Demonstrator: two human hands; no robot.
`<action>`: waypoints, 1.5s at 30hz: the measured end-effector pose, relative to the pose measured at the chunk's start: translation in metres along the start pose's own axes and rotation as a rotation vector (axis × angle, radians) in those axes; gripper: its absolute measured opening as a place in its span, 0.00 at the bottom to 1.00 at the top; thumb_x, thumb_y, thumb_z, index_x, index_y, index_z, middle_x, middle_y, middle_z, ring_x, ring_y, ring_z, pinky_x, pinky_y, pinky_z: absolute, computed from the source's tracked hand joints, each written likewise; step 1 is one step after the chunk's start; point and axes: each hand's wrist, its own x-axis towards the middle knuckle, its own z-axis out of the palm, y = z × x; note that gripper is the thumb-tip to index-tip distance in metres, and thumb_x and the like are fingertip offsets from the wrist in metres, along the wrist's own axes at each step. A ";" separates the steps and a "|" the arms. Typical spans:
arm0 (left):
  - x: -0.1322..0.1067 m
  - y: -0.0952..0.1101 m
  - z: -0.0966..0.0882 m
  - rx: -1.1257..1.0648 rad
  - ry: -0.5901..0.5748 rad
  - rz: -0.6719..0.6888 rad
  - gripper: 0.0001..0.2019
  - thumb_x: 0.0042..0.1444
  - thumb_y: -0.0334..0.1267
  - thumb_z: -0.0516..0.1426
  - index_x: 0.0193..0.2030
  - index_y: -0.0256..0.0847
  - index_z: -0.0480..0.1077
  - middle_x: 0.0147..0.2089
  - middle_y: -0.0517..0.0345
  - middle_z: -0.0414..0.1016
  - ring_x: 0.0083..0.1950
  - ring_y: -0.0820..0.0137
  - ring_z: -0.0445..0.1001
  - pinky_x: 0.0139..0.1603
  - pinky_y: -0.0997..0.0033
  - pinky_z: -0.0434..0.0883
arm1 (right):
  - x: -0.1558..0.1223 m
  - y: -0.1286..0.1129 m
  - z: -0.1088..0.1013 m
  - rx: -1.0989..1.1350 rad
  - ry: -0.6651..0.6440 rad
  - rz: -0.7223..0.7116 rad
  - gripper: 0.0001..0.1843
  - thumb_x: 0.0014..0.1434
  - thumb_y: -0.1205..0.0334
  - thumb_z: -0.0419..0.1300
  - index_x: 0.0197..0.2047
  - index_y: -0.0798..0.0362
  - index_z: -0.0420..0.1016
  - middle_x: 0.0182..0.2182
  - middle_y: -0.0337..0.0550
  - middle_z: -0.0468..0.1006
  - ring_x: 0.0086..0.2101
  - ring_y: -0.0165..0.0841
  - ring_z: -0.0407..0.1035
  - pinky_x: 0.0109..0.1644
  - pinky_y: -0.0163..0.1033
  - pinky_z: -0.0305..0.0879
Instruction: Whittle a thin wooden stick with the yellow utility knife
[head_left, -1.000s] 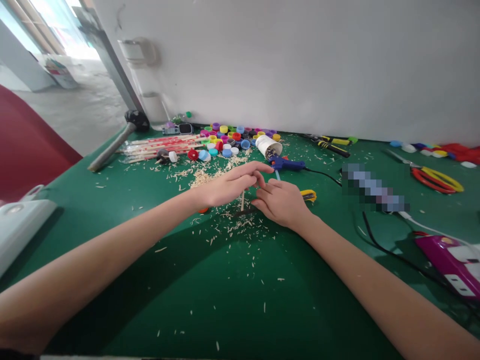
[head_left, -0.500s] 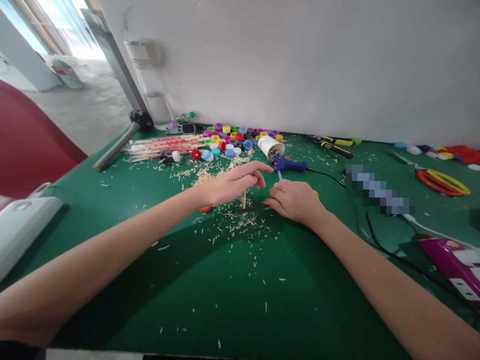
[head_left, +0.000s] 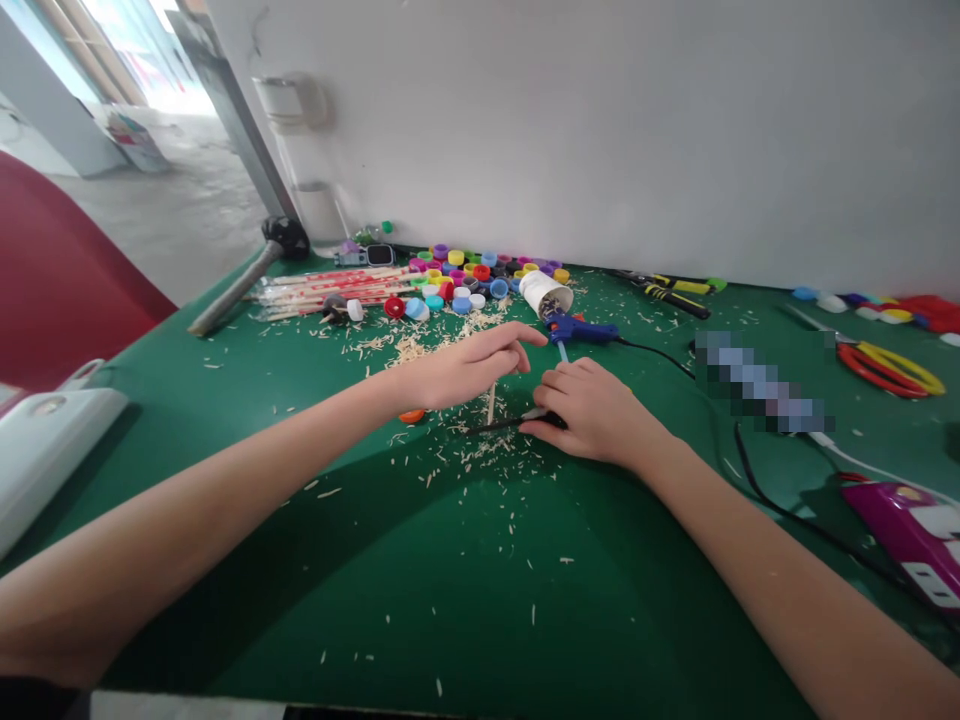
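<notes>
My left hand is closed around the upper part of a thin wooden stick, its index finger stretched to the right. The stick's lower end points down at the table; the grip itself is hidden behind the fingers. My right hand is wrapped round the black handle of a knife. The dark blade reaches left, close to the stick's lower end; whether it touches the wood I cannot tell. Pale wood shavings lie under and around both hands. An orange bottle cap sits beside my left wrist.
Beyond my hands are a blue glue gun, a tipped white paper cup, coloured bottle caps and packaged sticks. A mallet lies left; pliers, scissors and a purple power strip lie right.
My right hand has shifted slightly left and toward me with the knife, whose blurred blade now shows sharply. My left hand has stayed almost still on the stick.
</notes>
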 end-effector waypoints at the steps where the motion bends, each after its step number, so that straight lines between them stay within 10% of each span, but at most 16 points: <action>1: 0.000 0.000 0.000 0.004 -0.003 -0.005 0.19 0.67 0.44 0.40 0.61 0.48 0.59 0.50 0.55 0.69 0.51 0.68 0.68 0.53 0.64 0.66 | -0.001 0.001 0.000 -0.008 -0.006 0.001 0.24 0.66 0.45 0.48 0.33 0.54 0.73 0.30 0.44 0.73 0.33 0.34 0.63 0.37 0.40 0.50; 30: -0.006 0.012 0.004 0.148 -0.073 0.022 0.20 0.67 0.43 0.39 0.63 0.49 0.55 0.51 0.53 0.70 0.47 0.67 0.70 0.42 0.67 0.67 | 0.000 -0.008 0.013 -0.072 0.140 -0.080 0.23 0.67 0.48 0.49 0.33 0.55 0.75 0.31 0.45 0.75 0.33 0.34 0.66 0.38 0.40 0.57; 41: 0.002 -0.002 -0.004 -0.107 0.189 -0.057 0.16 0.67 0.40 0.41 0.52 0.39 0.64 0.35 0.56 0.72 0.38 0.73 0.71 0.41 0.71 0.68 | -0.004 -0.005 0.008 0.026 0.343 0.035 0.18 0.64 0.50 0.54 0.29 0.54 0.71 0.26 0.42 0.71 0.28 0.31 0.61 0.31 0.38 0.56; 45: 0.004 -0.006 -0.017 -0.286 0.431 -0.005 0.12 0.66 0.40 0.44 0.46 0.39 0.65 0.26 0.64 0.56 0.25 0.79 0.58 0.28 0.75 0.62 | -0.004 -0.003 0.007 0.031 0.478 0.125 0.15 0.62 0.53 0.58 0.28 0.54 0.70 0.25 0.41 0.71 0.27 0.31 0.61 0.31 0.37 0.57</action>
